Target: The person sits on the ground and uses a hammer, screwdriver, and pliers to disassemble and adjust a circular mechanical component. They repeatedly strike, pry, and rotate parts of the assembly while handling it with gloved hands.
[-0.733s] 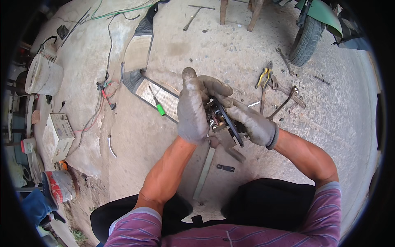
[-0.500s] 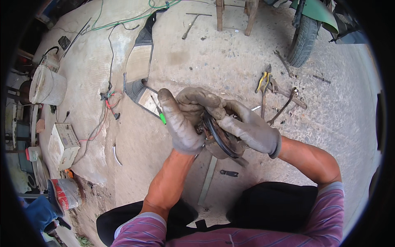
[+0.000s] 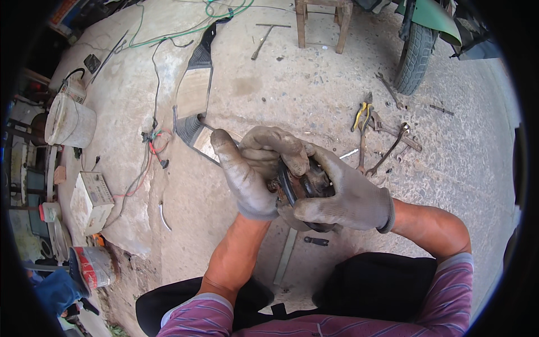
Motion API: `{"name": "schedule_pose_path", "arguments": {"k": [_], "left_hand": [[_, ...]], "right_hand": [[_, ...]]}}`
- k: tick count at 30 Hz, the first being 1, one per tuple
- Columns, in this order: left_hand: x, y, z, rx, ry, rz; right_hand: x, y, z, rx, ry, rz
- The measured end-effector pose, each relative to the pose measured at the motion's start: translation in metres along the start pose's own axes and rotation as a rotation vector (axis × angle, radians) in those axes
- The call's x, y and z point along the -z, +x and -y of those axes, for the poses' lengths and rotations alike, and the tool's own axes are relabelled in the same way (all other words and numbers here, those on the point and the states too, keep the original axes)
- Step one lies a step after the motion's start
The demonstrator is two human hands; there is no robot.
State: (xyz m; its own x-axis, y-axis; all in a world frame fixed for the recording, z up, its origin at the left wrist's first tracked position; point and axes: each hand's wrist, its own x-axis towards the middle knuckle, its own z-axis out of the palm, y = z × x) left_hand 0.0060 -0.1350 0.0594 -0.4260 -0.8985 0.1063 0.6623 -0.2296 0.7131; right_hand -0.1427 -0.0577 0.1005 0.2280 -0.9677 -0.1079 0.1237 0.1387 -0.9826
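Observation:
My left hand (image 3: pixel 252 171) and my right hand (image 3: pixel 351 199), both in stained grey gloves, hold a dark, greasy mechanical part (image 3: pixel 289 182) with a curved black rim. The left fingers curl over its top, with the thumb raised off to the left. The right thumb presses across the lower front, with fingers round the right side. The part's underside is mostly hidden. Below it a flat pale strip (image 3: pixel 286 253) and a small black tool (image 3: pixel 316 241) lie on the concrete. To the right lie yellow-handled pliers (image 3: pixel 360 115) and several wrenches (image 3: pixel 387 149).
A long folded mat (image 3: pixel 196 92) and cables (image 3: pixel 154 146) lie ahead. A bucket (image 3: pixel 70 121), a metal box (image 3: pixel 92 202) and a paint tin (image 3: pixel 95 264) line the left, beside someone's blue-clad leg (image 3: pixel 56 289). A wooden stool (image 3: pixel 323 25) and a vehicle wheel (image 3: pixel 415 59) stand at the back.
Both hands have shifted with the part, which has turned. The left thumb has tipped leftward away from it, and the right thumb has moved down across its front.

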Motion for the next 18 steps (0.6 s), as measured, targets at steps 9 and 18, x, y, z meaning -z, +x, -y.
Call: {"name": "schedule_pose_path", "arguments": {"k": [9, 18], "left_hand": [[0.003, -0.005, 0.013, 0.118, -0.016, -0.14], [-0.007, -0.006, 0.005, -0.007, 0.086, -0.095]], "right_hand": [[-0.006, -0.005, -0.017, -0.114, 0.034, -0.01], [0.003, 0.0, -0.024, 0.033, -0.084, 0.087]]}}
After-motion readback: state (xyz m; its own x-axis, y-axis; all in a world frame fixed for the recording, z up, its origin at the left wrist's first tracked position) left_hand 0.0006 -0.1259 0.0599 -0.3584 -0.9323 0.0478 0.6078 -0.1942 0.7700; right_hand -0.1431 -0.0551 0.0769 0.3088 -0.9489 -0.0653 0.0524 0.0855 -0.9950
